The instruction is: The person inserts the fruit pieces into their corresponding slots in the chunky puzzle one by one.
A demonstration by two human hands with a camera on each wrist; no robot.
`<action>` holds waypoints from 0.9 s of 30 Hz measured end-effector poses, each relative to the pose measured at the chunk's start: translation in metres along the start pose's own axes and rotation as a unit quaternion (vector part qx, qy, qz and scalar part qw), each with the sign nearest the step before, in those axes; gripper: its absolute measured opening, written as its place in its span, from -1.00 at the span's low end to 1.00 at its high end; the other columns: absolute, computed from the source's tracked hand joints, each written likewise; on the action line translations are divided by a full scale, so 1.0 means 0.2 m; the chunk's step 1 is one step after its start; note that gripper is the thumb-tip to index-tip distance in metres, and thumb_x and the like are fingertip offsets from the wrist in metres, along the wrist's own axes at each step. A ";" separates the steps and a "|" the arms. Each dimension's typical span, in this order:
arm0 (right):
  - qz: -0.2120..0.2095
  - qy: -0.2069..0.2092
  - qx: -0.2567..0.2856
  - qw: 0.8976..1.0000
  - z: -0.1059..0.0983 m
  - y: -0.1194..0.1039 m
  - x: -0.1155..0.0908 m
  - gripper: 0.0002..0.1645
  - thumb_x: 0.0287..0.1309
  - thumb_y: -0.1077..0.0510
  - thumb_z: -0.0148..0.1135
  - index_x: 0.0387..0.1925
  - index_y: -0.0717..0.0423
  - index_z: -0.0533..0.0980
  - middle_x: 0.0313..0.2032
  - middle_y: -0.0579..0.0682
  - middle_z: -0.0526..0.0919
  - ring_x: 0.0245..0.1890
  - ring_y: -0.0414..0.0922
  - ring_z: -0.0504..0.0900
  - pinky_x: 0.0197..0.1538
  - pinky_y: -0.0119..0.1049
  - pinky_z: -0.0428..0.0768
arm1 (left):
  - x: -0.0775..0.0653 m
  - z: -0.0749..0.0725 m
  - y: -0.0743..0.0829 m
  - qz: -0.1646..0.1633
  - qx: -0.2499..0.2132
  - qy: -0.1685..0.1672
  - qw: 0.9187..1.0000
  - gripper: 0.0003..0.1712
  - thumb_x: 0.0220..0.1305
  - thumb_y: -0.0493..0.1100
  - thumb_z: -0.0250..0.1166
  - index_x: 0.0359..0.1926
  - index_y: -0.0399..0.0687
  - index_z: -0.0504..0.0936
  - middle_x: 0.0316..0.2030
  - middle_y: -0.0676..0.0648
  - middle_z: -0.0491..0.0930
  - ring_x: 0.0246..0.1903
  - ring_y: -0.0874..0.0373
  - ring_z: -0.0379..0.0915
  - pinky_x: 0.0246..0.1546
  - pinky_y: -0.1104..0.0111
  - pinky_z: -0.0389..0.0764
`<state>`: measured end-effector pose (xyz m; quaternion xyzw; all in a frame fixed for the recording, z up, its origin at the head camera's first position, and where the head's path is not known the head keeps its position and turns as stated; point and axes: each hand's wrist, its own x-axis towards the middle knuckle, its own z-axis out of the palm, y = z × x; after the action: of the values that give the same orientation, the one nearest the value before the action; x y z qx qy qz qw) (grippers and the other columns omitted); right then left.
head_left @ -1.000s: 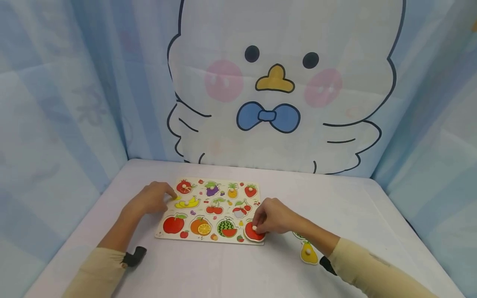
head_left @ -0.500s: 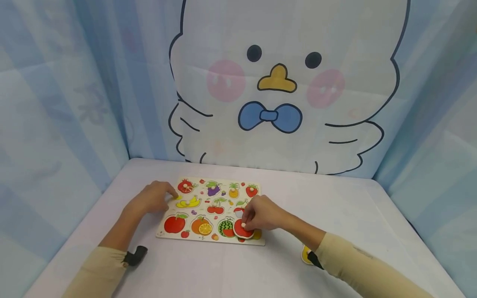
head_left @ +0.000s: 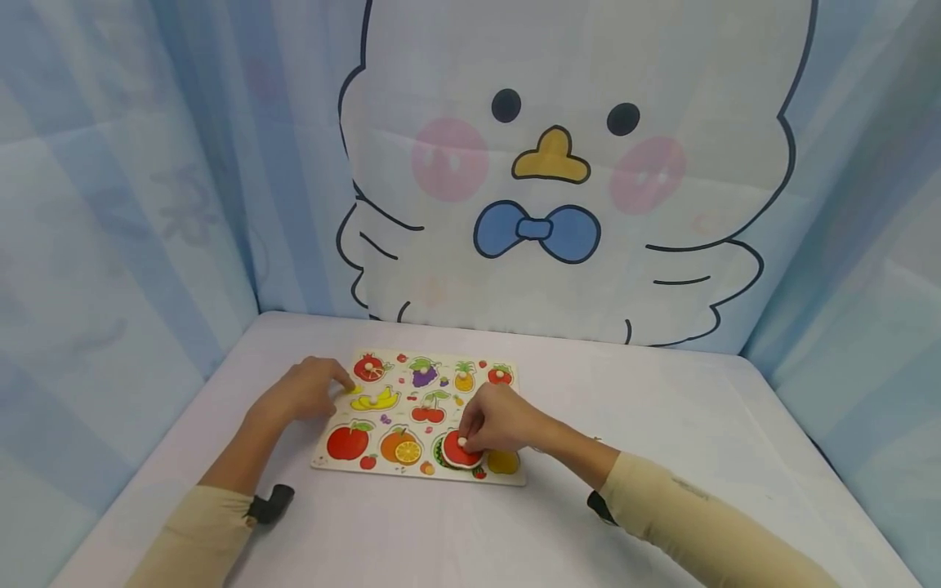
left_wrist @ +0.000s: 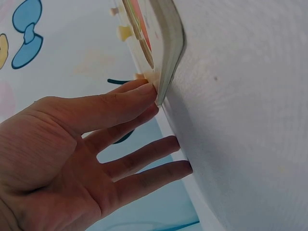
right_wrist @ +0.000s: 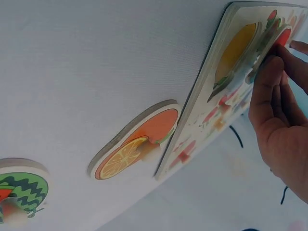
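A fruit puzzle board (head_left: 408, 418) lies on the table. My right hand (head_left: 502, 418) pinches the white knob of a round red fruit puzzle piece (head_left: 452, 454). That piece is over the watermelon spot in the front row, beside the yellow fruit spot (head_left: 503, 463). In the right wrist view, thumb and fingertips of my right hand (right_wrist: 284, 103) meet at the tilted-looking piece. At the board's left edge, my left hand (head_left: 303, 389) rests with fingers extended. The left wrist view has its thumb (left_wrist: 137, 95) touching the board's side, the other fingers spread.
An orange piece (right_wrist: 159, 126) and a watermelon piece (right_wrist: 33, 190) lie on the table to the right of the board, mostly hidden by my right forearm in the head view. A curtain with a cartoon bird (head_left: 540, 294) hangs behind the table.
My right hand has carried the red piece leftward from the board's front right corner to the watermelon spot. The yellow spot is now uncovered. My left hand stays at the board's edge.
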<state>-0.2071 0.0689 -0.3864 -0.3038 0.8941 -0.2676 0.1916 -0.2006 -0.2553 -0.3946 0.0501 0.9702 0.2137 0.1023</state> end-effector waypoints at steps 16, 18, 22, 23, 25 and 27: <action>0.000 -0.001 -0.005 1.000 0.05 -0.07 0.13 -0.89 0.13 0.19 0.56 -0.46 0.02 0.74 -0.53 -0.19 0.71 -0.49 -0.25 0.60 -0.35 -0.45 0.63 | 0.00 0.00 0.00 0.001 -0.005 0.000 1.000 -0.53 0.17 -0.40 0.47 0.15 -0.20 0.72 0.23 -0.33 0.58 0.23 -0.28 0.40 0.31 -0.19 0.51; -0.006 0.000 -0.009 1.000 0.06 -0.08 0.15 -0.88 0.12 0.19 0.56 -0.48 0.02 0.74 -0.54 -0.19 0.70 -0.50 -0.26 0.59 -0.36 -0.46 0.61 | 0.00 0.00 0.00 0.000 -0.005 -0.001 1.000 -0.53 0.17 -0.40 0.47 0.14 -0.20 0.72 0.23 -0.33 0.58 0.24 -0.29 0.40 0.31 -0.20 0.50; -0.020 -0.003 -0.011 1.000 0.08 -0.10 0.18 -0.89 0.12 0.20 0.56 -0.47 0.04 0.74 -0.52 -0.19 0.72 -0.49 -0.26 0.59 -0.36 -0.47 0.61 | -0.01 0.00 0.01 -0.003 -0.005 -0.002 1.000 -0.53 0.17 -0.40 0.47 0.14 -0.19 0.72 0.24 -0.33 0.57 0.26 -0.29 0.38 0.33 -0.21 0.48; -0.022 -0.003 -0.013 1.000 0.08 -0.11 0.19 -0.89 0.12 0.20 0.56 -0.47 0.05 0.75 -0.52 -0.19 0.72 -0.48 -0.26 0.59 -0.36 -0.47 0.60 | -0.01 0.00 0.01 -0.002 -0.003 -0.003 1.000 -0.53 0.17 -0.40 0.47 0.14 -0.19 0.72 0.23 -0.33 0.57 0.26 -0.30 0.38 0.33 -0.22 0.48; -0.024 -0.005 -0.013 1.000 0.09 -0.12 0.20 -0.91 0.12 0.20 0.56 -0.45 0.06 0.75 -0.51 -0.20 0.73 -0.46 -0.26 0.59 -0.35 -0.47 0.60 | -0.01 -0.01 0.01 -0.002 -0.002 -0.004 1.000 -0.52 0.17 -0.40 0.47 0.14 -0.19 0.72 0.24 -0.33 0.57 0.26 -0.31 0.37 0.33 -0.22 0.48; -0.022 -0.004 -0.021 1.000 0.09 -0.14 0.22 -0.92 0.11 0.19 0.57 -0.44 0.05 0.76 -0.51 -0.20 0.72 -0.47 -0.27 0.58 -0.35 -0.48 0.59 | 0.00 -0.01 0.01 -0.001 -0.001 -0.004 1.000 -0.52 0.16 -0.40 0.48 0.15 -0.19 0.72 0.24 -0.33 0.57 0.27 -0.31 0.37 0.32 -0.22 0.48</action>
<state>-0.2178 0.0159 -0.3920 -0.3279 0.8919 -0.2520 0.1828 -0.2002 -0.2549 -0.3924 0.0500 0.9697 0.2140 0.1063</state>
